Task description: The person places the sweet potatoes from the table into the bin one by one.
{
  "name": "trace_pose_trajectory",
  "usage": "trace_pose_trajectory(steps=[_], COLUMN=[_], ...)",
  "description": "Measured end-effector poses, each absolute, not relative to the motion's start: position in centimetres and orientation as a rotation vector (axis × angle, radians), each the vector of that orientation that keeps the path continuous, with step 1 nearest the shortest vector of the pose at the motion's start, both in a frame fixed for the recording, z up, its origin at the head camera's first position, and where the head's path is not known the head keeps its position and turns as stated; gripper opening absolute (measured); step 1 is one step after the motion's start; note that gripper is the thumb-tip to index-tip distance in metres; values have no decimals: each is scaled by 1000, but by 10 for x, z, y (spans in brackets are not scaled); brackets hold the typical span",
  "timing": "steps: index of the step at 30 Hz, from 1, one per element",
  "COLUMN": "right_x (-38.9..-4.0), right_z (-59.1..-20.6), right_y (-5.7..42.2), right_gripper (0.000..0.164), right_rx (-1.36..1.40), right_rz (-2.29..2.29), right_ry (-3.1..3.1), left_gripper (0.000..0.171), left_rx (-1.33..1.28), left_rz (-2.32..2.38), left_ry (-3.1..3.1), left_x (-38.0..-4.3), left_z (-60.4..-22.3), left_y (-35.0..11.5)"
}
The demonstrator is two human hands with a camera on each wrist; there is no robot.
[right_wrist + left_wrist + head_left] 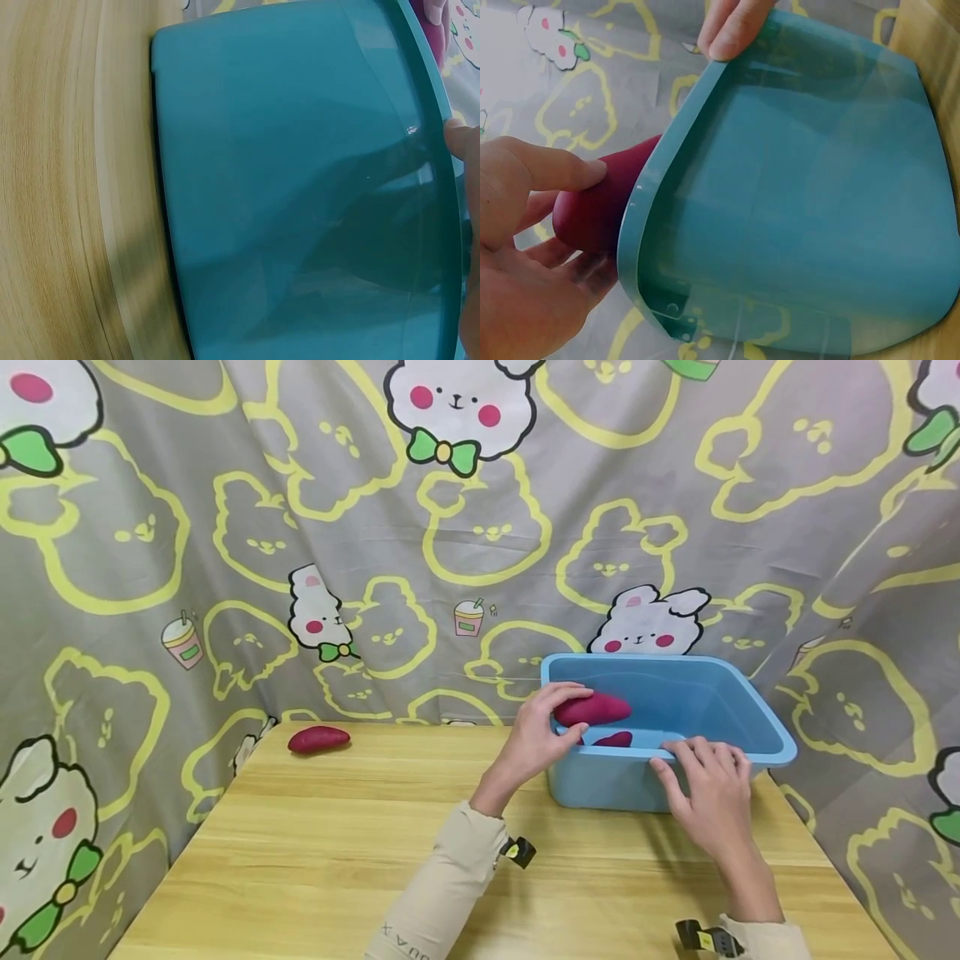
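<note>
My left hand [534,731] holds a red-skinned sweet potato [602,710] over the near left corner of a blue plastic bin [607,785]. In the left wrist view the thumb presses one side of the sweet potato, with fingers behind it, at the bin's rim. Lower inside the bin, another sweet potato [617,740] shows in part behind the front rim. My right hand [712,793] grips that front rim, fingers over the edge and thumb on the outer wall, as the right wrist view shows too. A third sweet potato [318,740] lies at the table's far left corner.
The bin stands at the far right of a wooden table [337,843]. A grey curtain [495,602] printed with cartoon animals hangs close behind the table and along both sides.
</note>
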State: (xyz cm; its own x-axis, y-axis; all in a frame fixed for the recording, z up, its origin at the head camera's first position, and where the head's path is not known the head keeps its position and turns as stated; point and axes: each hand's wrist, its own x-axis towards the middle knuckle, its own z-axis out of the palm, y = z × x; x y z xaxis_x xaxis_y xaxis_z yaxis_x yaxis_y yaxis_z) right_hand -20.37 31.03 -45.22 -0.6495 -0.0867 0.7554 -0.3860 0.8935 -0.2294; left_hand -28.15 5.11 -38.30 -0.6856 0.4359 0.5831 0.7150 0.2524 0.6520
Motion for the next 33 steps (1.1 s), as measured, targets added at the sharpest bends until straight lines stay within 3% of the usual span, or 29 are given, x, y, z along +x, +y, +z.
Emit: trace_pose_trajectory(steps=[33], right_x=[-205], right_z=[-450], right_y=[311], right_gripper=[30], right_rx=[327], right_rz=[489], right_ry=[-2261], left_gripper=[31], left_rx=[-1110], left_rz=[-1337], left_ry=[-2264], left_x=[-279], left_z=[-384], left_y=[47])
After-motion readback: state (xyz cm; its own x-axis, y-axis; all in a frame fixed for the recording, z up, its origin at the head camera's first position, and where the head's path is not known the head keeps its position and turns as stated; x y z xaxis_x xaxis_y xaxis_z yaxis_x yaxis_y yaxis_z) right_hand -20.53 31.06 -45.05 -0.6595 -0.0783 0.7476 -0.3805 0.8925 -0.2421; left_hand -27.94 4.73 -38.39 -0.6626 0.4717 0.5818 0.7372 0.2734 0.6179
